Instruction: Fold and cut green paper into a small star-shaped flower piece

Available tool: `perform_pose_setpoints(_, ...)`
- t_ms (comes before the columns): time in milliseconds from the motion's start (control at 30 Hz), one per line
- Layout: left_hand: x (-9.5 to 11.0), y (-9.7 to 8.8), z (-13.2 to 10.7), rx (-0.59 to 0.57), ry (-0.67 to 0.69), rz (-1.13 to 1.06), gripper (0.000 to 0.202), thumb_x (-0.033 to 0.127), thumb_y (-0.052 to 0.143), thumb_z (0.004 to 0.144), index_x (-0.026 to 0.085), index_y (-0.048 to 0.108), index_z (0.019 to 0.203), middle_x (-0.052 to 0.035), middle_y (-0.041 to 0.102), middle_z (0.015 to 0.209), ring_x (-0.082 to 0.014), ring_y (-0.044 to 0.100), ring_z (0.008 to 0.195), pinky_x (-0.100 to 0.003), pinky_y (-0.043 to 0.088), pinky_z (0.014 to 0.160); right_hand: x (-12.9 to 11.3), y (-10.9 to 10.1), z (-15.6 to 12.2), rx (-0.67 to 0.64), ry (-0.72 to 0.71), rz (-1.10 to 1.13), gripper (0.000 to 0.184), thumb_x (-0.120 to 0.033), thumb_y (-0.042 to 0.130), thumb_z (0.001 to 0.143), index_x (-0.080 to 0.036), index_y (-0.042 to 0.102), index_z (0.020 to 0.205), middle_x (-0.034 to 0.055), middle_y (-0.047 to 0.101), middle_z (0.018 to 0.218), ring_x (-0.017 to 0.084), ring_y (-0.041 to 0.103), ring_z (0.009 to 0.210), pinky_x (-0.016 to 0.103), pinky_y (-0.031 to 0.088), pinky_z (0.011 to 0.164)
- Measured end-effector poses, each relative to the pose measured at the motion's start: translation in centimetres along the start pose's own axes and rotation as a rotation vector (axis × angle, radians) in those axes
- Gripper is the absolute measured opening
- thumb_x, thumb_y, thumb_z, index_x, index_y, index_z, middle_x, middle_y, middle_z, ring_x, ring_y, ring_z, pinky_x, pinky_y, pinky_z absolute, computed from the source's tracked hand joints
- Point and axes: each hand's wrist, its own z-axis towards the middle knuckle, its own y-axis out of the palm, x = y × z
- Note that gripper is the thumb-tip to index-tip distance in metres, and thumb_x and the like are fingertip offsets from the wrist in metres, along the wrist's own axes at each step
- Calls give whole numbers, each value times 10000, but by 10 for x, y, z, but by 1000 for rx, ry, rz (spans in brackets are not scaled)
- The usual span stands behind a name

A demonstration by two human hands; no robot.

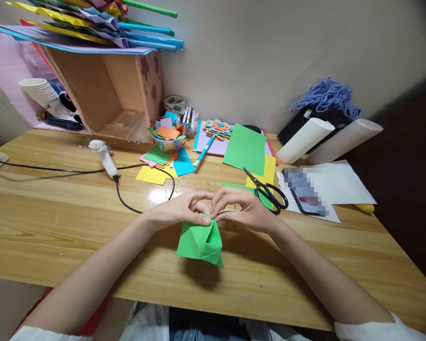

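A green sheet of paper [196, 242] with creases and a raised fold hangs just above the wooden table, near its front edge. My left hand [184, 209] pinches its top edge, thumb on the near face. Close against it, my right hand [239, 208] has thumb and fingers pinched together at the paper's top right corner. The fingertips of both hands almost meet there. Black-handled scissors [269, 192] lie just beyond my right hand, over green and yellow paper.
A glue gun [104, 158] with a black cord stands at left. Behind are a cup of paper scraps [167, 137], a green sheet [246, 149], a blue marker [204, 151] and an open box [147, 94]. A phone [305, 192] and white rolls [305, 139] lie at right.
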Motion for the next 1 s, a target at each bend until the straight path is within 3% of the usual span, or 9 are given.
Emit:
perform_pose_setpoints(100, 0, -1, 2, 152, 43, 28, 599, 363, 695, 691, 189, 483, 1223, -48, 660, 867, -139, 586, 756, -255, 417, 712, -3, -5, 0, 37, 7, -28, 30, -183, 641, 757, -192, 669, 752, 35, 639, 799, 145, 590, 775, 303, 480, 726)
perform_pose_setpoints(267, 1, -14, 10, 742, 257, 18, 437, 494, 522, 787, 146, 586, 1043, -114, 597, 1122, -200, 552, 1017, -308, 416, 859, -2, -16, -2, 314, 119, -96, 54, -233, 630, 763, -188, 656, 747, 45, 647, 802, 167, 599, 786, 294, 492, 650)
perform_pose_setpoints(333, 3, -15, 9, 889, 370, 99, 415, 495, 460, 820, 152, 590, 1012, -99, 588, 1129, -203, 532, 1051, -317, 403, 887, 2, -17, -2, 456, 185, -67, 89, -265, 641, 749, -179, 650, 731, 50, 641, 817, 162, 594, 750, 268, 489, 562)
perform_pose_setpoints(400, 6, -9, 7, 925, 455, 302, 378, 460, 429, 848, 177, 580, 1047, -79, 570, 1147, -201, 507, 1081, -331, 369, 932, 9, -16, -2, 562, 247, 6, 126, -295, 655, 727, -169, 643, 725, 46, 635, 803, 138, 579, 660, 244, 475, 482)
perform_pose_setpoints(467, 7, 1, 3, 880, 504, 567, 350, 411, 473, 842, 209, 552, 1116, -63, 526, 1206, -201, 457, 1137, -338, 309, 990, 16, -13, 0, 620, 301, 89, 161, -315, 679, 695, -162, 636, 718, 35, 631, 744, 122, 565, 590, 237, 472, 451)
perform_pose_setpoints(567, 5, 12, 2, 796, 522, 840, 492, 377, 601, 767, 239, 467, 1220, -61, 462, 1282, -218, 386, 1199, -352, 268, 1020, 26, -7, 1, 643, 355, 180, 205, -333, 709, 654, -156, 625, 714, 27, 637, 680, 136, 596, 604, 256, 508, 516)
perform_pose_setpoints(633, 2, 13, 3, 808, 512, 924, 522, 372, 621, 751, 237, 448, 1225, -71, 482, 1256, -224, 405, 1174, -364, 290, 999, 30, -3, 1, 638, 370, 218, 224, -346, 707, 656, -154, 616, 727, 32, 651, 687, 151, 624, 646, 285, 530, 599)
perform_pose_setpoints(733, -1, 8, 5, 884, 492, 931, 387, 356, 578, 789, 221, 503, 1144, -76, 554, 1147, -220, 475, 1079, -363, 341, 937, 32, 1, 1, 612, 396, 233, 241, -368, 683, 681, -153, 603, 756, 40, 662, 701, 158, 640, 666, 315, 538, 663)
perform_pose_setpoints(1000, 1, 2, 3, 917, 498, 650, 178, 303, 615, 740, 182, 628, 870, -26, 637, 875, -175, 557, 817, -274, 418, 752, 30, 0, 1, 477, 413, 121, 210, -345, 683, 678, -165, 593, 736, 21, 626, 723, 122, 591, 633, 256, 514, 580)
